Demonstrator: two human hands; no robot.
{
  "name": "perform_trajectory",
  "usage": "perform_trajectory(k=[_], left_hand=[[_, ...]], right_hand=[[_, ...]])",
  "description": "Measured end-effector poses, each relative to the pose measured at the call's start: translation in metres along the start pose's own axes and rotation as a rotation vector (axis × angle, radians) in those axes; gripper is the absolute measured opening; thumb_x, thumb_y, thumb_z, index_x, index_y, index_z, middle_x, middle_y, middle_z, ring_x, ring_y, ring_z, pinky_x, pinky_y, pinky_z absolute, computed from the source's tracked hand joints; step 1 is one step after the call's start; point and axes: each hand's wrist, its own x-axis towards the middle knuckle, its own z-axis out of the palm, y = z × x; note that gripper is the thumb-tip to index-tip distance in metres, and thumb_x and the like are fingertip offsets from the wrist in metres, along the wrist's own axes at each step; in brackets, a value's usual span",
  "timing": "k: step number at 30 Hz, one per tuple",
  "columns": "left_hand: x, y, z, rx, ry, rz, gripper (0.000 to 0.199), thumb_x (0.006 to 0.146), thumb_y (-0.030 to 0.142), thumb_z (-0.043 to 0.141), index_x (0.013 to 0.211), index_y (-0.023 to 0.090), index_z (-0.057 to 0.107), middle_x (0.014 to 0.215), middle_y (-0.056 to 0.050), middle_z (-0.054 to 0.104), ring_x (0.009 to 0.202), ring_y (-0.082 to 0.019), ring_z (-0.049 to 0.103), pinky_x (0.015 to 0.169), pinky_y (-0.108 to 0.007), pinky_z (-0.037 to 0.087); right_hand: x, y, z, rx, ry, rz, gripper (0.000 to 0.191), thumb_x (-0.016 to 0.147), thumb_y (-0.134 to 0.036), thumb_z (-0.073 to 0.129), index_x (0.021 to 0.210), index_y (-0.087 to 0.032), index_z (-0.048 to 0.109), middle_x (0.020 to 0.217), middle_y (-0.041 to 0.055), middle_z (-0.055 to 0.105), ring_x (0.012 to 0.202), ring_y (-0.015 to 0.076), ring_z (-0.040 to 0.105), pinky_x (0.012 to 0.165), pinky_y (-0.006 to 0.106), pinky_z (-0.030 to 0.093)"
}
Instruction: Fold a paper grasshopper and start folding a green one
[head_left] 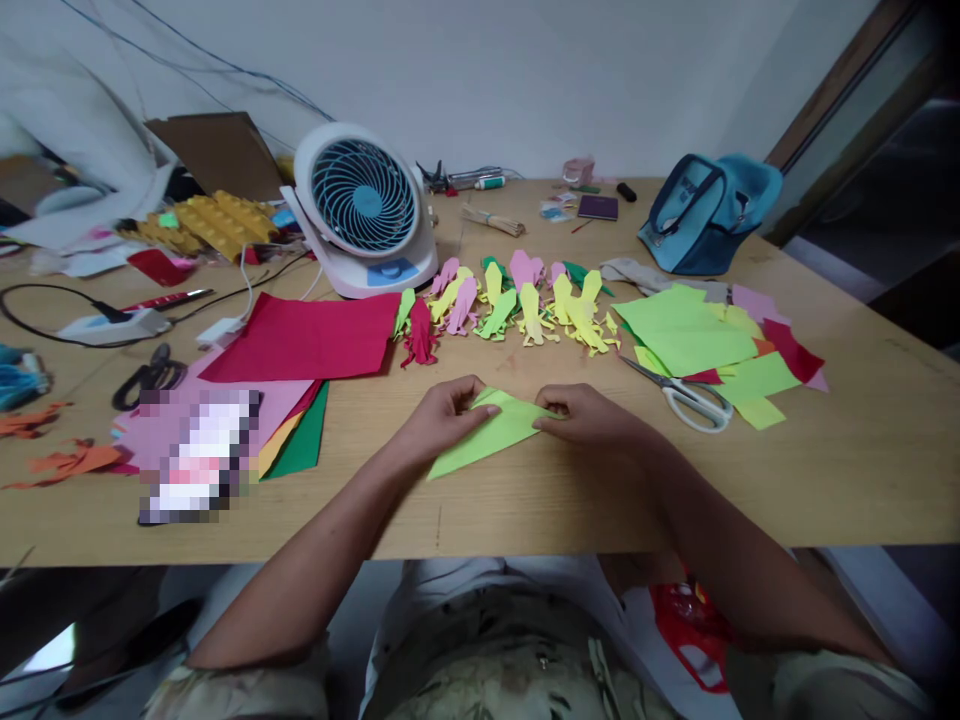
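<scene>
Both forearms reach in over the table edge (525, 530) and converge. The left hand (442, 412) lies palm down, fingers curled, pinching the upper left edge of the green folded paper (491, 432). The right hand (589, 412) pinches its right tip, fingers drawn together. Scissors (686, 398) lie just right of the right hand; folded paper figures (517, 300) sit beyond both.

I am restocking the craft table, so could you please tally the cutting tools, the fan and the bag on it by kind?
Scissors: 2, a white-handled pair right of the hands and a black-handled pair on the left.
Desk fan: 1.
Blue bag: 1.
Total: 4.
Both hands, left hand and right hand, pinch a folded lime-green paper.
</scene>
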Motion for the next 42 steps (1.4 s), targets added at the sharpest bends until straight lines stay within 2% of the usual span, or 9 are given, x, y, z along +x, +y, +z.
perform_trajectory(k=[4, 9, 17, 23, 25, 28, 31, 35, 42], left_hand=[[-0.001, 0.002, -0.005, -0.028, -0.032, 0.005, 0.03, 0.08, 0.043, 0.069, 0.079, 0.017, 0.055, 0.07, 0.003, 0.052, 0.063, -0.011, 0.046, 0.056, -0.021, 0.032], [-0.005, 0.008, -0.007, 0.066, -0.024, 0.119, 0.024, 0.081, 0.039, 0.068, 0.083, 0.016, 0.059, 0.074, 0.003, 0.054, 0.068, -0.012, 0.046, 0.062, -0.022, 0.035], [-0.024, 0.022, 0.005, 0.326, -0.319, 0.176, 0.018, 0.082, 0.028, 0.065, 0.098, 0.019, 0.064, 0.085, 0.0, 0.065, 0.073, -0.015, 0.054, 0.069, -0.025, 0.039], [-0.03, 0.013, 0.009, 0.525, -0.193, 0.37, 0.011, 0.086, 0.019, 0.062, 0.097, 0.02, 0.062, 0.115, -0.009, 0.065, 0.105, -0.022, 0.06, 0.092, -0.034, 0.046], [-0.029, 0.01, 0.01, 0.584, -0.128, 0.495, 0.006, 0.086, 0.017, 0.061, 0.092, 0.02, 0.061, 0.133, -0.012, 0.057, 0.127, -0.027, 0.05, 0.105, -0.042, 0.042], [-0.027, 0.004, 0.012, 0.678, -0.069, 0.577, 0.005, 0.087, 0.018, 0.062, 0.091, 0.019, 0.06, 0.146, -0.015, 0.046, 0.144, -0.033, 0.032, 0.114, -0.053, 0.034], [-0.027, 0.0, 0.011, 0.64, -0.079, 0.592, 0.025, 0.087, 0.031, 0.069, 0.107, 0.019, 0.059, 0.157, -0.019, 0.031, 0.149, -0.034, 0.026, 0.117, -0.054, 0.033], [-0.031, 0.0, 0.004, 0.426, -0.092, 0.595, 0.085, 0.077, 0.056, 0.077, 0.144, 0.021, 0.039, 0.156, -0.022, 0.032, 0.147, -0.035, 0.031, 0.117, -0.052, 0.034], [-0.034, -0.004, 0.01, 0.458, -0.133, 0.528, 0.065, 0.09, 0.042, 0.066, 0.146, 0.02, 0.04, 0.143, -0.016, 0.053, 0.132, -0.028, 0.052, 0.11, -0.045, 0.043]], right_hand=[[-0.009, -0.008, -0.004, 0.043, 0.04, 0.003, 0.016, 0.085, -0.035, 0.062, 0.08, -0.02, 0.063, 0.071, -0.0027, 0.06, 0.068, 0.0143, 0.053, 0.062, 0.026, 0.036], [-0.029, -0.014, 0.003, -0.088, 0.249, -0.206, 0.017, 0.09, -0.035, 0.062, 0.08, -0.022, 0.059, 0.081, 0.0044, 0.063, 0.076, 0.0188, 0.055, 0.071, 0.031, 0.041], [-0.072, -0.008, 0.036, -0.208, 0.283, -0.191, 0.005, 0.093, -0.023, 0.057, 0.09, -0.023, 0.06, 0.093, 0.0088, 0.065, 0.09, 0.0241, 0.057, 0.079, 0.038, 0.045], [-0.076, -0.007, 0.041, -0.162, 0.397, -0.159, 0.007, 0.085, -0.017, 0.063, 0.087, -0.022, 0.06, 0.117, 0.0141, 0.064, 0.111, 0.0287, 0.058, 0.092, 0.045, 0.047], [-0.075, -0.007, 0.04, -0.114, 0.435, -0.138, 0.011, 0.082, -0.015, 0.065, 0.085, -0.022, 0.058, 0.13, 0.015, 0.059, 0.123, 0.0304, 0.054, 0.099, 0.047, 0.045], [-0.074, -0.007, 0.039, 0.004, 0.386, -0.08, 0.013, 0.082, -0.013, 0.062, 0.086, -0.024, 0.057, 0.114, 0.0097, 0.066, 0.107, 0.0248, 0.063, 0.088, 0.04, 0.05], [-0.073, -0.005, 0.039, -0.006, 0.392, -0.068, 0.013, 0.086, -0.012, 0.057, 0.089, -0.024, 0.061, 0.094, 0.0058, 0.069, 0.089, 0.0214, 0.064, 0.078, 0.036, 0.051], [-0.072, 0.003, 0.04, -0.169, 0.462, -0.231, 0.026, 0.091, -0.008, 0.048, 0.1, -0.023, 0.067, 0.106, 0.0094, 0.072, 0.1, 0.0232, 0.064, 0.087, 0.041, 0.051], [-0.077, 0.007, 0.044, -0.457, 0.372, -0.309, 0.03, 0.094, -0.007, 0.046, 0.11, -0.015, 0.069, 0.117, 0.0133, 0.071, 0.102, 0.0261, 0.062, 0.086, 0.044, 0.052]])
